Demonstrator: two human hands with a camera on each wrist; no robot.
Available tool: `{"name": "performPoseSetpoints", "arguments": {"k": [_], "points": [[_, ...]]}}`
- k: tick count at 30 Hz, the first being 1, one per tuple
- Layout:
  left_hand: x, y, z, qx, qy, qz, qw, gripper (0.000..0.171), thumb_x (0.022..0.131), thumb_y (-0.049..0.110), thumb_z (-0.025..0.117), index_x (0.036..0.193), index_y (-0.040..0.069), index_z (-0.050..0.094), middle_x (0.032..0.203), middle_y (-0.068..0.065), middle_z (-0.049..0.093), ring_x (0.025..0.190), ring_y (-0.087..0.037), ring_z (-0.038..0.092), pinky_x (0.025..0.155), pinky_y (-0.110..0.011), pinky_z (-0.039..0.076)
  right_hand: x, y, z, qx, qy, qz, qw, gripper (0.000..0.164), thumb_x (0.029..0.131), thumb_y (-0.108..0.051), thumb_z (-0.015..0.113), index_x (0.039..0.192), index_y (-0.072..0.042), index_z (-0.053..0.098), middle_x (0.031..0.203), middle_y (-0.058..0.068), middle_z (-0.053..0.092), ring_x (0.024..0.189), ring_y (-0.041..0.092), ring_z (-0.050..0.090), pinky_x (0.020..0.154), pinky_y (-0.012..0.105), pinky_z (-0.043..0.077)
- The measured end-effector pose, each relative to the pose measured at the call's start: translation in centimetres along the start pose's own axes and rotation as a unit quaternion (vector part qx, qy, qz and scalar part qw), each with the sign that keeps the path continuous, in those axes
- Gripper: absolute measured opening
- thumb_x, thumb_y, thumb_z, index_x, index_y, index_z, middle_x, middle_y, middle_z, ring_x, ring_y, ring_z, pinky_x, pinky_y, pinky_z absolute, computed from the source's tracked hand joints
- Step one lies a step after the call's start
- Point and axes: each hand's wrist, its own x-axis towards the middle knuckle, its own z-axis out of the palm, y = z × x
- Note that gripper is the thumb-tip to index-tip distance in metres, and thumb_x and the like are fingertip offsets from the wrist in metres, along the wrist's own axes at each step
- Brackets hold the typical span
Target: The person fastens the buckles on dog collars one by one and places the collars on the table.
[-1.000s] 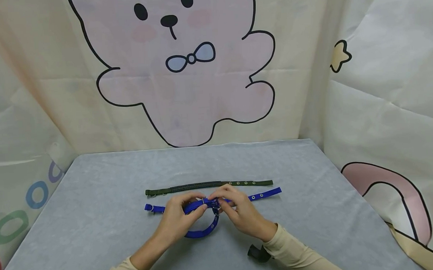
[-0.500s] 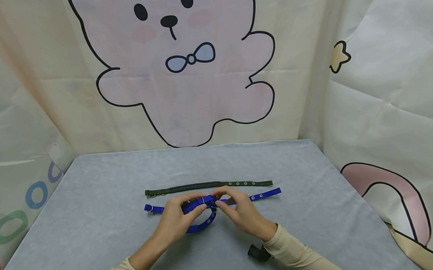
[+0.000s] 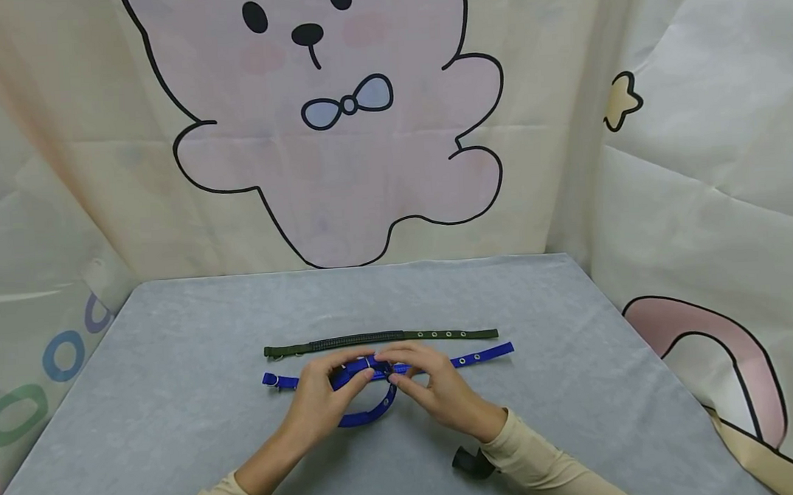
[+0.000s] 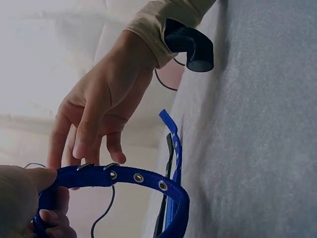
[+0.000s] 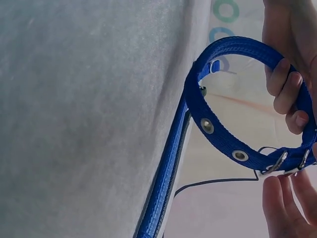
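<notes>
A blue webbing pet collar with metal eyelets is bent into a loop above the table, its buckle at the top. My left hand grips the collar beside the buckle, the thumb in front and the fingers curled behind, as the right wrist view shows. From the other side, my right hand has its thumb and fingertips at the buckle, pinching that part. Just behind the hands, a second blue collar lies stretched out, its middle partly hidden by them. Farther back lies a dark green collar with eyelets.
A grey cloth covers the table. On the right wrist sits a black camera mount, close to the tabletop. Printed curtains stand behind and at both sides of the table.
My right fingertips have shifted slightly left along the buckle, closer to the left hand. The collar's hanging loop has risen a little. Both collars on the table stay where they were.
</notes>
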Motion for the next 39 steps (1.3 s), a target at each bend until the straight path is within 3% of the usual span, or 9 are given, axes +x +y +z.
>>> {"name": "performPoseSetpoints", "arguments": {"k": [4,9,16,22,29,32,36,39], "points": [[0.0,-0.1,-0.1,-0.021,-0.006,-0.001,0.9998,0.030,0.095,0.019,0.071,0.124,0.015,0.073,0.120,-0.010,0.074,0.098,-0.014,0.073,0.077,-0.018,0.056,0.1,-0.1,0.0,0.000,-0.006,0.000,1.000,0.035,0.101,-0.012,0.062,0.135,-0.013,0.064,0.137,0.010,0.063,0.118,0.023,0.064,0.079,0.027,0.058],[0.1,-0.1,-0.2,-0.027,-0.007,-0.010,0.9996,0.030,0.096,0.017,0.070,0.126,0.016,0.072,0.120,-0.008,0.074,0.098,-0.013,0.073,0.078,-0.019,0.056,0.1,-0.2,-0.1,0.005,-0.012,0.015,1.000,0.040,0.100,-0.011,0.064,0.140,-0.013,0.060,0.140,0.010,0.061,0.120,0.023,0.063,0.080,0.027,0.059],[0.2,-0.1,-0.3,-0.045,0.003,0.002,0.9990,0.026,0.098,0.015,0.067,0.124,0.014,0.072,0.115,-0.008,0.075,0.093,-0.018,0.071,0.075,-0.021,0.057,0.1,-0.3,-0.2,-0.006,-0.023,0.049,0.999,0.050,0.098,-0.010,0.067,0.146,-0.014,0.054,0.135,0.009,0.064,0.111,0.022,0.064,0.081,0.027,0.058],[0.3,0.0,-0.6,-0.050,0.012,0.006,0.9986,0.027,0.101,0.019,0.063,0.127,0.015,0.070,0.112,-0.009,0.073,0.075,-0.011,0.058,0.063,-0.020,0.048,0.2,-0.2,-0.4,-0.026,-0.039,0.059,0.997,0.052,0.099,-0.009,0.064,0.149,-0.010,0.049,0.120,0.015,0.071,0.103,0.022,0.069,0.082,0.028,0.058],[0.7,-0.4,-0.9,-0.032,0.001,0.013,0.9994,0.037,0.101,0.021,0.063,0.137,0.013,0.064,0.120,-0.012,0.072,0.088,-0.010,0.065,0.071,-0.019,0.052,0.1,0.4,-0.5,-0.019,-0.008,0.050,0.999,0.046,0.104,-0.013,0.058,0.149,-0.015,0.049,0.094,0.014,0.072,0.079,0.017,0.068,0.076,0.029,0.058],[0.8,-0.5,-0.8,-0.015,-0.014,0.018,0.9996,0.046,0.098,0.014,0.066,0.144,0.017,0.058,0.113,-0.014,0.072,0.085,-0.013,0.063,0.065,-0.022,0.049,0.2,0.7,-0.7,-0.006,0.015,0.058,0.998,0.042,0.105,-0.013,0.055,0.147,-0.013,0.052,0.091,0.015,0.071,0.077,0.022,0.066,0.073,0.028,0.057],[0.7,-0.6,-0.7,0.014,-0.010,0.038,0.9991,0.051,0.096,0.004,0.065,0.144,0.019,0.057,0.109,-0.010,0.074,0.088,-0.015,0.066,0.069,-0.023,0.051,0.3,0.9,-1.0,0.008,0.044,0.076,0.996,0.038,0.105,-0.013,0.055,0.142,-0.009,0.056,0.092,0.013,0.071,0.076,0.014,0.062,0.066,0.025,0.053],[0.6,-0.5,-0.9,0.041,0.004,0.044,0.9982,0.048,0.096,0.005,0.065,0.141,0.020,0.061,0.106,-0.003,0.077,0.085,-0.011,0.066,0.071,-0.023,0.053,0.3,0.9,-1.1,0.014,0.055,0.077,0.995,0.036,0.104,-0.012,0.055,0.140,-0.007,0.058,0.089,0.008,0.069,0.073,0.008,0.059,0.059,0.024,0.050]]}}
